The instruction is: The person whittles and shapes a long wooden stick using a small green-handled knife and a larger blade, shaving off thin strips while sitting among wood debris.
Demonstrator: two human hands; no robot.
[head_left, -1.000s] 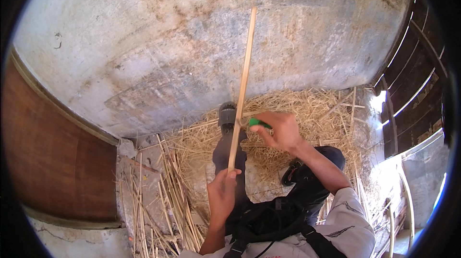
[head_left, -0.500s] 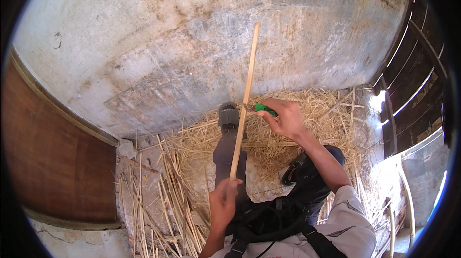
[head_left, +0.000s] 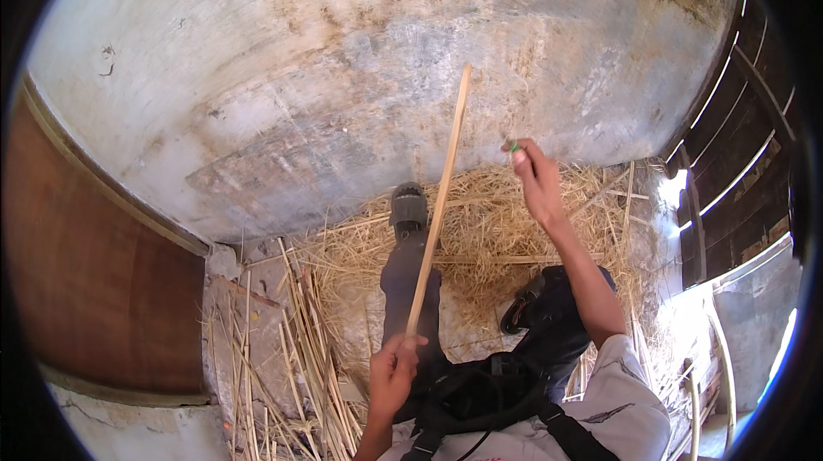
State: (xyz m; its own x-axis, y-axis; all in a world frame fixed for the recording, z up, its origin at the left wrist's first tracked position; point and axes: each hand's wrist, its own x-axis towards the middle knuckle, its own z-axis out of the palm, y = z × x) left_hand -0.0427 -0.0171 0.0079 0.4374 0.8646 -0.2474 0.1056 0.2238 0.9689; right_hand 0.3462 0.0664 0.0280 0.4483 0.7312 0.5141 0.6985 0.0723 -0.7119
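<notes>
My left hand is closed around the lower end of a long, pale bamboo strip. The strip slants up and slightly right, its far end in front of the wall. My right hand is raised to the right of the strip, apart from it, and closed on a small green-handled knife. Only a bit of green shows at its fingertips; the blade is hard to make out. Below the strip, my leg in dark trousers reaches toward the wall.
Curly shavings cover the floor along the stained wall. Several long strips lie in a heap at the lower left, near a brown wooden panel. Dark slatted boards stand at the right.
My right hand has moved up and to the right with the knife, away from the strip it was touching. The strip's far end has dipped slightly; my left hand still grips it.
</notes>
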